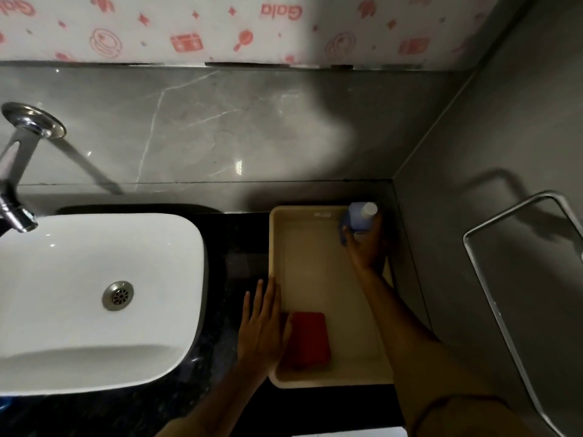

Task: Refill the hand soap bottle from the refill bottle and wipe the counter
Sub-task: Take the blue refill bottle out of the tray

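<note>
A person stands at a dark speckled table (227, 247) with a white basin (79, 294) set on its left part and a cream plastic tray (274, 234) on its right part, pushed close to the grey side wall (504, 137). The right hand (367, 244) reaches to the far right corner of the tray, where its grip is closed around a blue bottle with a white cap (362, 216); the fingers wrap the bottle's body from the near side, the cap shows above them, and the bottle stands about upright in that corner. Whether this is the refill bottle or the soap bottle cannot be told from this view. The left hand (263, 329) lies flat and open, fingers stretched and together, over the near left rim of the tray, with nothing in its grip; the fingertips point away from the person along the tray's left wall. Just beside that hand, inside the tray at its near left end, lies a red flat pad or sponge (310, 339), partly under the edge of the hand. The rest of the tray floor is bare. A chrome tap (19, 190) hangs over the basin's far left side, and the basin's metal drain (117, 295) shows in its middle. A metal rail (492, 279) is fixed on the side wall at the right
</note>
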A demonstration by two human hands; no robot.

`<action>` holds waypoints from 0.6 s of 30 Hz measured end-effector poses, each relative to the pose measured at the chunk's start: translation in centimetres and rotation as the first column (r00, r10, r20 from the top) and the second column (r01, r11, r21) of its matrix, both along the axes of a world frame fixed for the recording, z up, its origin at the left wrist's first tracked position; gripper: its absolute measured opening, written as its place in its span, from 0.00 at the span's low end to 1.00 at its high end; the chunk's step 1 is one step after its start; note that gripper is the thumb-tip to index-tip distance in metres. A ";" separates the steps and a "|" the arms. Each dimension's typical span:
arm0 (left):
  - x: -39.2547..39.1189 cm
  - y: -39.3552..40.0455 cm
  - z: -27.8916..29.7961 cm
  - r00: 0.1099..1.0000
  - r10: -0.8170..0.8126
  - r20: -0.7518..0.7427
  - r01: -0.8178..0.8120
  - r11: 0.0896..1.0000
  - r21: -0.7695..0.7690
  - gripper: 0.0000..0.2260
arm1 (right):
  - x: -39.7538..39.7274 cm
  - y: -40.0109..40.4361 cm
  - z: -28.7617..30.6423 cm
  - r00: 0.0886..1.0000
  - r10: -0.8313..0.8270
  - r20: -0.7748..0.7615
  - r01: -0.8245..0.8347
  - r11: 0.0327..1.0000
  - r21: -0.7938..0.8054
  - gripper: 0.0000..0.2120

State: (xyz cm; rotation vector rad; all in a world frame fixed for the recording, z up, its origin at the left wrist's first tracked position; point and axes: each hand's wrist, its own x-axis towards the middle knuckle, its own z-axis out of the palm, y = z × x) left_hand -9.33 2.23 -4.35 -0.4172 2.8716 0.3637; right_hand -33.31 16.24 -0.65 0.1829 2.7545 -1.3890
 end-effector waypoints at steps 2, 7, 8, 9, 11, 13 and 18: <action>0.5 0.1 -0.6 1.000 -0.012 -0.006 0.012 1.000 -0.005 0.32 | -0.3 -0.1 -0.5 1.000 -0.012 0.003 0.012 1.000 0.009 0.41; 1.4 0.4 -1.7 1.000 0.004 -0.027 -0.003 1.000 0.022 0.31 | -1.4 -0.6 -0.9 0.995 -0.078 -0.061 0.079 0.997 0.002 0.40; 1.8 0.4 -1.6 1.000 -0.003 -0.027 0.004 1.000 0.027 0.31 | -1.1 -0.7 -0.8 0.994 -0.093 -0.055 0.093 0.996 -0.002 0.40; 2.1 0.4 -1.4 0.999 -0.017 -0.028 0.018 0.999 0.034 0.31 | -0.4 -0.9 -0.4 0.992 -0.115 -0.058 0.115 0.993 -0.003 0.41; 3.1 0.1 -0.7 0.998 -0.040 -0.046 0.042 0.998 0.043 0.32 | 1.9 -1.6 0.7 0.984 -0.147 -0.099 0.146 0.989 -0.010 0.42; 4.7 -0.7 0.1 0.996 -0.033 -0.081 0.038 0.998 0.059 0.31 | 5.0 -2.6 2.5 0.978 -0.144 -0.150 0.140 0.990 -0.033 0.43; 14.8 -3.9 0.1 0.996 0.051 -0.078 -0.042 0.992 0.116 0.31 | 17.2 -5.6 6.8 0.972 -0.105 -0.210 0.111 0.994 0.016 0.44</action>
